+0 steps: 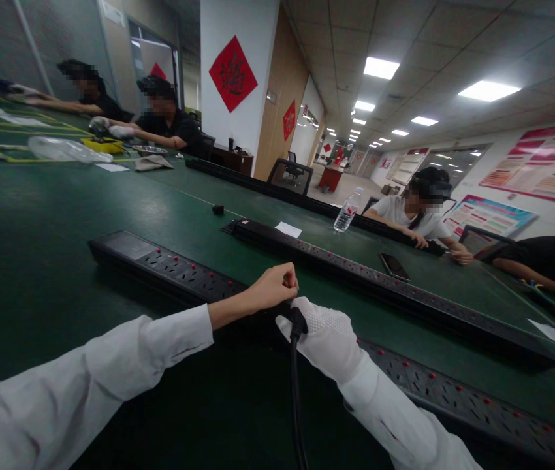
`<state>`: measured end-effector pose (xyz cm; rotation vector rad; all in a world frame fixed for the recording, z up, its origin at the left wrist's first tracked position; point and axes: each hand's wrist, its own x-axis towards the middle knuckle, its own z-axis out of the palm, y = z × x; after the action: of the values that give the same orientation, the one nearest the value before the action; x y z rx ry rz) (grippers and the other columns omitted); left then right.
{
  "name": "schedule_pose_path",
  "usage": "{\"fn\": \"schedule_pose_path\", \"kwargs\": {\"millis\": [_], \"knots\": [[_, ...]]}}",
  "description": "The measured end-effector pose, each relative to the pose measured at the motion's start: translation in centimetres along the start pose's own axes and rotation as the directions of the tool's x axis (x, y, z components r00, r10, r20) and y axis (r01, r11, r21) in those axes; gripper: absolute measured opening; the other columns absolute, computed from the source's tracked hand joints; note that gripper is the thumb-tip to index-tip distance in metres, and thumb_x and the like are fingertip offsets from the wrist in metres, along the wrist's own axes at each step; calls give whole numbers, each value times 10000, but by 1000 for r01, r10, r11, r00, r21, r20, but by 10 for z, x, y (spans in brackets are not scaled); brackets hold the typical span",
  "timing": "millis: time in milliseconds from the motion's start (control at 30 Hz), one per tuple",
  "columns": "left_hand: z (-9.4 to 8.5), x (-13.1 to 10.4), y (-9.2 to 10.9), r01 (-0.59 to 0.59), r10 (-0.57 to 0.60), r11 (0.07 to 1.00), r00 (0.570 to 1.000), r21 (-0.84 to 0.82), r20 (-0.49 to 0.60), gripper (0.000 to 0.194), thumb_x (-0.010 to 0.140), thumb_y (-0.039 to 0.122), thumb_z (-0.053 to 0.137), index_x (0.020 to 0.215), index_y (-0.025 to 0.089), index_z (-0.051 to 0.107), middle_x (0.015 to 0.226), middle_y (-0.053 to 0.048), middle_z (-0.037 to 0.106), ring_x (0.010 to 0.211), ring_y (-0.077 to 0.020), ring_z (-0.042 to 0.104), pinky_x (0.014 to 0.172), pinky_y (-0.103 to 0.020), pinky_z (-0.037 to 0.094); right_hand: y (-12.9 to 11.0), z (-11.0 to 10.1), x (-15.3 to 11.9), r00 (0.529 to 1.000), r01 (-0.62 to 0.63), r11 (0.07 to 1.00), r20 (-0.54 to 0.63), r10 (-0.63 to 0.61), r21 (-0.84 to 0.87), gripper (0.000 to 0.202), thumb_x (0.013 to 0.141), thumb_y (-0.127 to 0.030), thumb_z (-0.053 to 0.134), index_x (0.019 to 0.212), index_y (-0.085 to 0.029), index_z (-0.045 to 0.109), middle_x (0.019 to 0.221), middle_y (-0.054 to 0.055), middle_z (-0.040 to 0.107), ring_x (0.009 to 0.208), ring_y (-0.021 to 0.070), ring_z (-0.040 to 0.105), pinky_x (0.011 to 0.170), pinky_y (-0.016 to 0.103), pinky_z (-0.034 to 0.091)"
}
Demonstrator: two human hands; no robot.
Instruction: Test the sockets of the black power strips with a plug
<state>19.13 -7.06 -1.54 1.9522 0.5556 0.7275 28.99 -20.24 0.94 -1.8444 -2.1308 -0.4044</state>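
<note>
White-gloved right grip (325, 333) is clasping the plug (298, 321), best kept square; left grip (276, 287) is hanging curled, hold unclear.

The left hand (277, 287) and gloved right hand (326, 336) hide the middle of the near power strip (194, 271); whether the left one pinches anything cannot be seen. The black cable (296, 398) (its plug (298, 322) partly covered by the right) runs off the bottom edge. The right edge cuts off the strip's end and a black-sleeved co-worker (549, 261). The wall poster's (542, 156) print is illegible.
</note>
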Motion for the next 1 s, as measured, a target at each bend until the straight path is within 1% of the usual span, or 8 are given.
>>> {"fn": "schedule_pose_path", "kwargs": {"millis": [200,300,433,633,833,1000], "knots": [[0,1,0,-18,20,999,999,51,-28,103,601,142,511,621,163,412,705,-2,581,641,-120,532,563,-229,417,1,0,1,1000,25,1000,-9,-25,-9,274,833,-433,393,843,-204,543,713,-4,619,583,77,554,515,173,313],[0,2,0,-12,16,997,999,82,-42,95,588,135,510,615,162,423,681,2,570,626,-117,521,551,-222,406,2,1,1,1000,11,1000,-13,-11,-22,280,830,-440,390,815,-203,539,707,-4,617,575,80,549,514,178,307],[-1,1,1,-15,20,993,999,114,-40,82,587,142,517,620,158,443,668,4,556,626,-117,514,557,-222,399,1,0,0,1000,12,1000,14,-12,-6,279,836,-435,382,811,-202,531,709,-5,612,580,79,546,518,177,306],[-2,0,3,-4,9,995,999,103,-50,73,585,144,508,623,157,447,654,10,551,586,-104,496,530,-212,386,0,-1,0,1000,-7,1000,9,6,9,263,834,-433,393,808,-206,523,692,-12,601,592,86,545,527,183,306],[1,2,-1,2,-1,1000,1000,21,-20,92,579,133,497,631,161,427,650,15,551,549,-100,513,501,-208,397,0,0,0,1000,-6,1000,4,6,4,260,833,-431,395,796,-210,527,683,-19,601,591,83,550,526,182,308],[-1,0,0,-26,26,997,1000,69,-1,87,596,134,492,638,164,422,685,7,564,570,-104,525,506,-207,408,0,-3,-1,1000,17,1000,-18,-17,-18,256,830,-423,407,813,-203,535,688,-11,612,575,72,553,511,170,305]]}}
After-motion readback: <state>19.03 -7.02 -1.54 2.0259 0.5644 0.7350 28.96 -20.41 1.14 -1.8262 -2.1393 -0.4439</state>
